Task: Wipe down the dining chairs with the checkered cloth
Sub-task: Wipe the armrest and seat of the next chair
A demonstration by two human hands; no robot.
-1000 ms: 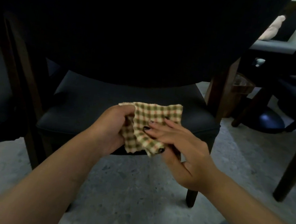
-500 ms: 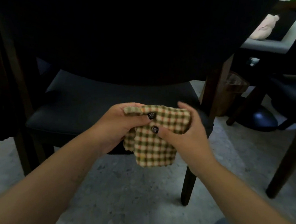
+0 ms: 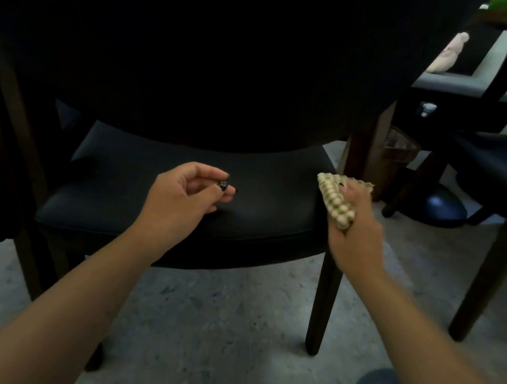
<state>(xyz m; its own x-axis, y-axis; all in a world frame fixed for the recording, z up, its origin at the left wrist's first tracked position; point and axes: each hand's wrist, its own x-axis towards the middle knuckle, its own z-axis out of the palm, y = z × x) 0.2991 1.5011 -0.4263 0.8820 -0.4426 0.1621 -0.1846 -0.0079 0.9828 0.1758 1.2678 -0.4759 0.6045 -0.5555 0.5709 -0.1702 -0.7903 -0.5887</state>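
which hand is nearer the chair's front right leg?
Right. The right hand, holding the checkered cloth, is just above the top of the front right leg; the left hand hovers over the seat middle, farther left.

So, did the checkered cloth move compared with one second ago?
Yes. The checkered cloth has gone to the right: it was over the seat's front middle, and now the right hand holds it at the chair's right front leg.
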